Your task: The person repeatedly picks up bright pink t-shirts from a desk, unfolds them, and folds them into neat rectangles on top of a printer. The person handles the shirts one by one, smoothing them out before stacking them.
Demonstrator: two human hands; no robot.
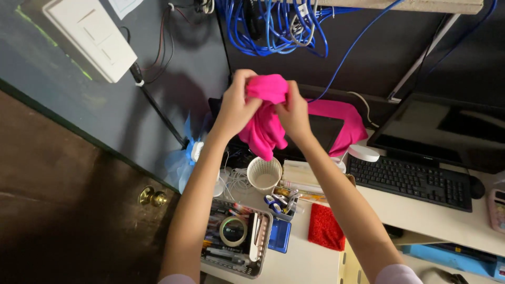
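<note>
My left hand (238, 104) and my right hand (293, 111) are raised together above the desk, both gripping a bright pink cloth (266, 123). The cloth is bunched between the fingers at the top and hangs down between my forearms. A second stretch of the same pink fabric (343, 122) lies draped behind my right hand over a dark monitor (321, 131). A white mesh cup (264, 173) stands on the desk right below the hanging cloth.
A black keyboard (410, 181) and a tilted monitor (444, 131) sit at right. A clear tray (236, 236) holds a tape roll and pens. A red sponge (325, 227), a blue box (279, 235), blue cables (273, 26) and a brass doorknob (151, 197) surround the desk.
</note>
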